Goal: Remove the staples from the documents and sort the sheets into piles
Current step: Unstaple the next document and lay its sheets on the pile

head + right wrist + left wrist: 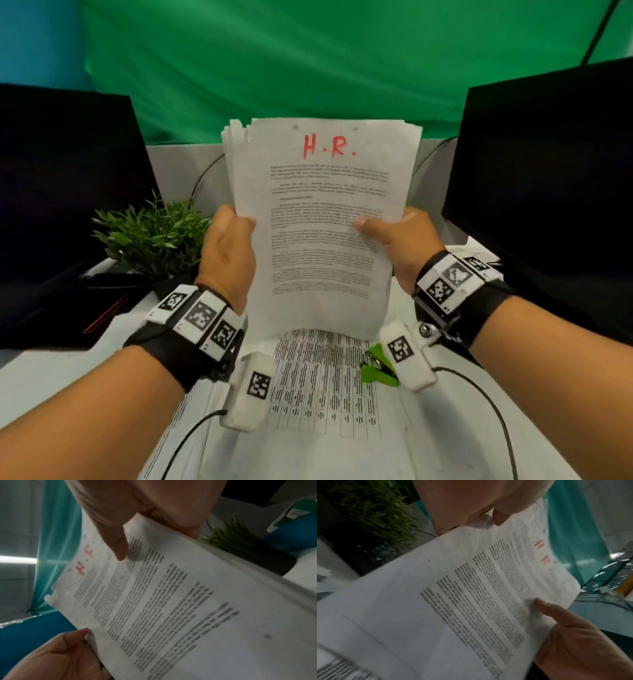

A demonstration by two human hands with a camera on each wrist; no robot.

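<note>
A stack of printed sheets (pixel 322 219) headed "H.R." in red stands upright above the desk, its top edges slightly fanned. My left hand (pixel 227 250) grips its left edge, fingers behind the paper. My right hand (pixel 397 240) grips the right edge, thumb pressed on the front page. The same stack (pixel 479 601) fills the left wrist view, and the stack (pixel 171 608) also fills the right wrist view. Flat on the desk beneath lies a sheet with a printed table (pixel 325 380). A green staple remover (pixel 376 368) lies beside it, partly hidden by my right wrist gear.
A dark monitor (pixel 65 192) stands at the left and another monitor (pixel 548 178) at the right. A potted green plant (pixel 154 233) sits behind my left hand. Dark items with a red edge (pixel 102 308) lie at the left. Cables run over the white desk (pixel 51 377).
</note>
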